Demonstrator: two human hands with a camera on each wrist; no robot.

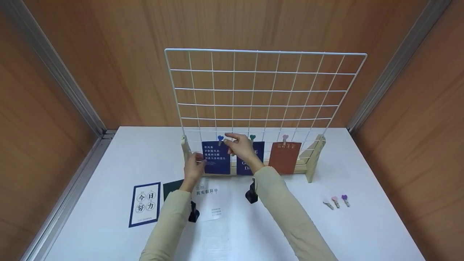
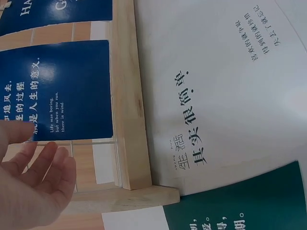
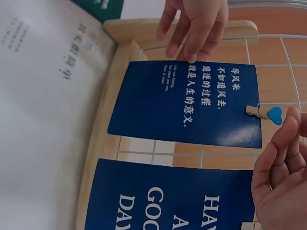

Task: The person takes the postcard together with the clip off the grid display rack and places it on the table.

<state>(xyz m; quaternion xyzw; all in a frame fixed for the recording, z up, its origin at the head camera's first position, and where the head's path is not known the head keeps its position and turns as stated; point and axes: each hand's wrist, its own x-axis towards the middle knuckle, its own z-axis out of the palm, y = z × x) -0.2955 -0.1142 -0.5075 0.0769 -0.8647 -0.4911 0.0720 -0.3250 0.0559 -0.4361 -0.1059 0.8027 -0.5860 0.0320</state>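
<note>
The left hand (image 1: 194,169) pinched the edge of the dark-blue rectangular card (image 1: 216,165); the right hand (image 1: 240,145), loosely curled, hung beside its blue-heart wooden clip (image 3: 274,115).

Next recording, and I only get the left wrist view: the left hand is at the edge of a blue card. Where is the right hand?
Observer: The right hand is close beside a blue heart clip at the top of that blue card.

Operator: Any other cards hung beyond my view?

Observer: Yes, a red card hangs under a pink heart clip.

Operator: Anything loose off to the right?

Observer: Three small clips lie on the table, right of the wooden stand.
</note>
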